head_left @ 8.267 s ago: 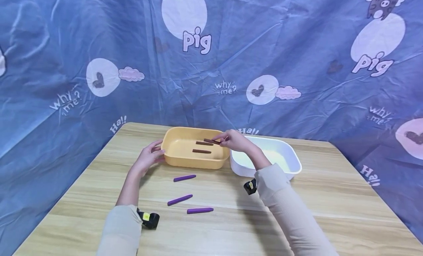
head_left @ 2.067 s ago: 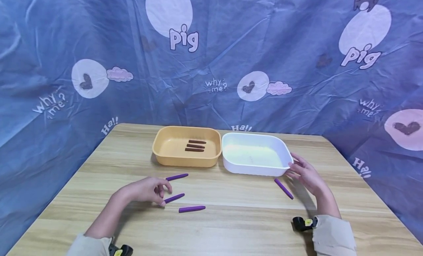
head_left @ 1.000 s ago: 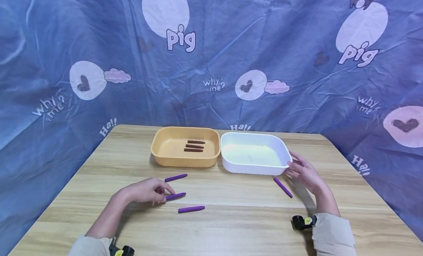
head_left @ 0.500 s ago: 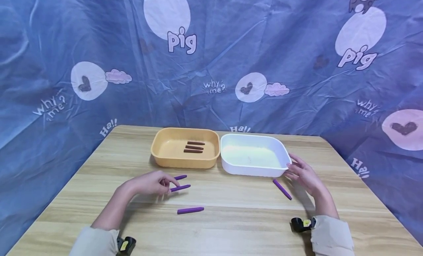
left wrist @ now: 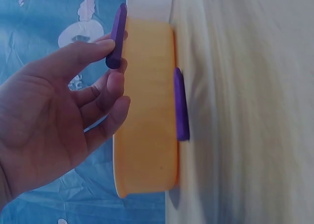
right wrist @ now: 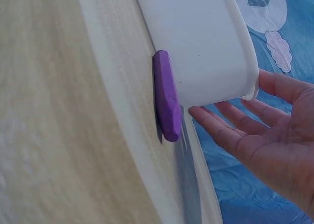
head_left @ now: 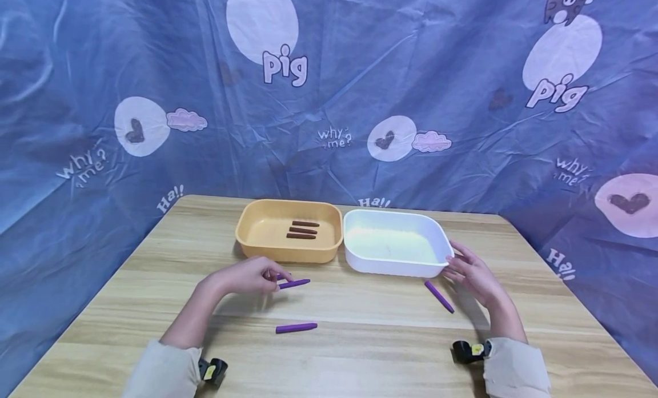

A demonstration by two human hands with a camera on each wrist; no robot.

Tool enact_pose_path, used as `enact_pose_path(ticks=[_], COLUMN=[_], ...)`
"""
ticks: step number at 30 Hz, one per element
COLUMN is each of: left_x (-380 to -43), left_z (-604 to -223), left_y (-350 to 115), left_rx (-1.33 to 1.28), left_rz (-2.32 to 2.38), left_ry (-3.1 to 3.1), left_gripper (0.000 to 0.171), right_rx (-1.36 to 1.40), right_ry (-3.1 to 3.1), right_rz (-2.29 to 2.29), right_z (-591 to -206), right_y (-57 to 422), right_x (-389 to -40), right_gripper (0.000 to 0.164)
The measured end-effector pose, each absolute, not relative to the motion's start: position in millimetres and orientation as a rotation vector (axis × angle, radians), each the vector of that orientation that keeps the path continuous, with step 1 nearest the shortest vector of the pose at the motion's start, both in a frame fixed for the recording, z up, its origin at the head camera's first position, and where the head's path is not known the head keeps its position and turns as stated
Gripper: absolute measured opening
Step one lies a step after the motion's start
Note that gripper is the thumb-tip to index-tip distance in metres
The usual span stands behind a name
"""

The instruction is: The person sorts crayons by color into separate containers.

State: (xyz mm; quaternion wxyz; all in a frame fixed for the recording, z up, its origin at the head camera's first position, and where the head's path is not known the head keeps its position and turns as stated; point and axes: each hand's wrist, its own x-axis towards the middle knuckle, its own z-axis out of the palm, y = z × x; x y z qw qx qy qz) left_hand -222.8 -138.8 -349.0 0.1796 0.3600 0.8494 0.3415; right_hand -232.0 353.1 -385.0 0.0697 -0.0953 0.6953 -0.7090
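My left hand (head_left: 252, 277) pinches a purple crayon (left wrist: 117, 35) between thumb and fingers, held above the table. In the head view, that hand partly hides a second purple crayon lying behind it; the left wrist view shows this crayon (left wrist: 181, 106) beside the yellow tray's wall. My right hand (head_left: 475, 275) touches the right end of the white tray (head_left: 396, 268) with its fingertips, the fingers fairly straight and spread. Another purple crayon (right wrist: 167, 96) lies on the table near that hand. One more purple crayon (head_left: 296, 328) lies nearer the front.
The yellow tray (head_left: 288, 254) stands at the back, side by side with the white tray. Three brown crayons (head_left: 302, 230) lie in it. A blue printed cloth (head_left: 329, 101) hangs behind the wooden table (head_left: 360, 352).
My left hand took hold of the middle purple crayon, lifted it and moved it back and right toward the trays. My right hand has stayed at the white tray during the last two seconds.
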Motion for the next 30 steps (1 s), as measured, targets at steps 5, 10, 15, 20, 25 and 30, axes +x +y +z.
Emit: enact_pose_path(ticks=[5, 10, 15, 20, 25, 30], left_x=[-227.8, -235.4, -243.5, -250.8, -258.5, -263.7], left_z=[-341.6, -334.9, -327.1, -319.6, -318.9, -317.8], left_y=[-128.2, -117.3, -103.5, -89.3, -77.3, -64.3], left_rx=[1.031, 1.104, 1.100, 1.103, 1.104, 1.063], left_rz=[0.931, 0.869, 0.809, 0.827, 0.827, 0.807], left_ry=[2.424, 2.463, 2.518, 2.551, 2.622, 2.690], left_gripper=[0.029, 0.027, 0.027, 0.027, 0.027, 0.026], right_rx=[-0.284, -0.270, -0.262, -0.242, -0.230, -0.237], right_ry=[2.073, 2.063, 2.074, 2.098, 2.126, 2.131], right_rz=[-2.151, -2.164, -2.167, -2.157, -2.133, -2.128], right_z=[-385.3, -385.2, -385.6, -386.2, -386.6, -387.3], right_y=[354.0, 353.9, 353.5, 353.8, 354.4, 354.2], right_x=[-231.9, -231.7, -231.7, -232.1, -232.5, -232.8], right_gripper=[0.066, 0.066, 0.066, 0.066, 0.067, 0.066])
